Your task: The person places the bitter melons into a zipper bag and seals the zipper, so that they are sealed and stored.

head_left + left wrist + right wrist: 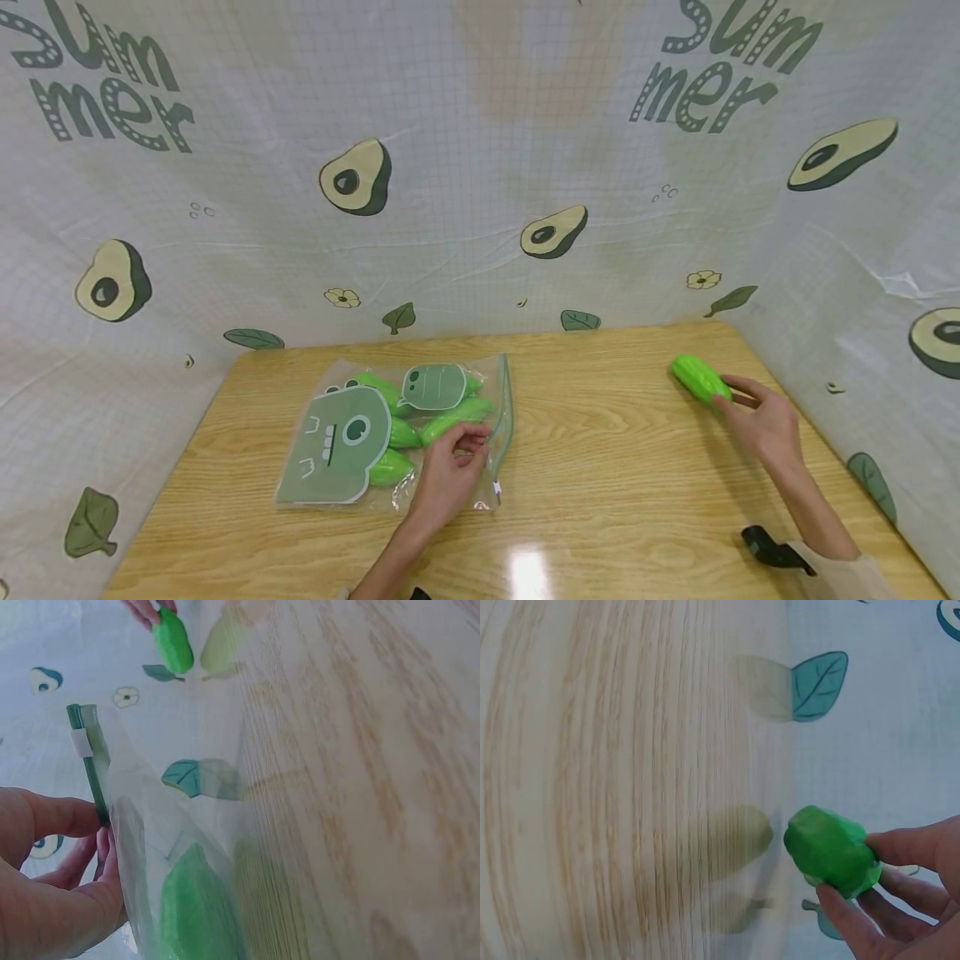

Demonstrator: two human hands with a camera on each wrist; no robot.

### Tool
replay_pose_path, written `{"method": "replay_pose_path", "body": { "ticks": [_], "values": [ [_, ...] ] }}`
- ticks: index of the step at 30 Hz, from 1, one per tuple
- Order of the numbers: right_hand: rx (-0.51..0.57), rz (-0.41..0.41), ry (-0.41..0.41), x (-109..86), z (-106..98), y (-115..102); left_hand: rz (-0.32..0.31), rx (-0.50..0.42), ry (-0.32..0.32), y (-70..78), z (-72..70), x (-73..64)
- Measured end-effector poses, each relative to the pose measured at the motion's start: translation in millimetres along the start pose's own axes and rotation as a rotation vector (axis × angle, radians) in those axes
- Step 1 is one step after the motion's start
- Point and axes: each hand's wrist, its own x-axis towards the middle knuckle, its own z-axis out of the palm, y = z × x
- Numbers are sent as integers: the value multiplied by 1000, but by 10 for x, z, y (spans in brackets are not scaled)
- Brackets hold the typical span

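A clear zip bag [341, 450] printed with a green monster lies on the table's left half, its green zip edge facing right. Inside it are several bright green ridged vegetables [390, 468] that look like toy cucumbers. My left hand [450, 471] pinches the bag's edge by the zip between thumb and fingers; the left wrist view shows the white slider [81, 742] just above the fingertips. Over at the right, my right hand [765, 421] grips one end of another green cucumber [699, 377]. In the right wrist view this cucumber [829, 851] appears held just off the tabletop.
The wooden table [585, 467] reflects light near its front. A white cloth [465, 167] with avocado prints hangs behind and along both sides. A black wrist strap piece [772, 550] shows by the right sleeve.
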Motion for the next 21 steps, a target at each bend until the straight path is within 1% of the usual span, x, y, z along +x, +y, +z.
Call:
{"method": "replay_pose_path", "body": {
  "ticks": [5,15,21],
  "values": [
    [44,-8,-10,-3,11,-64,-3,4,2,-1,-4,0],
    [99,10,-79,-5,50,-188,-8,-3,6,-5,-3,-3],
    [144,13,-106,19,84,-246,-2,0,5,-15,-2,4]
  ]
}}
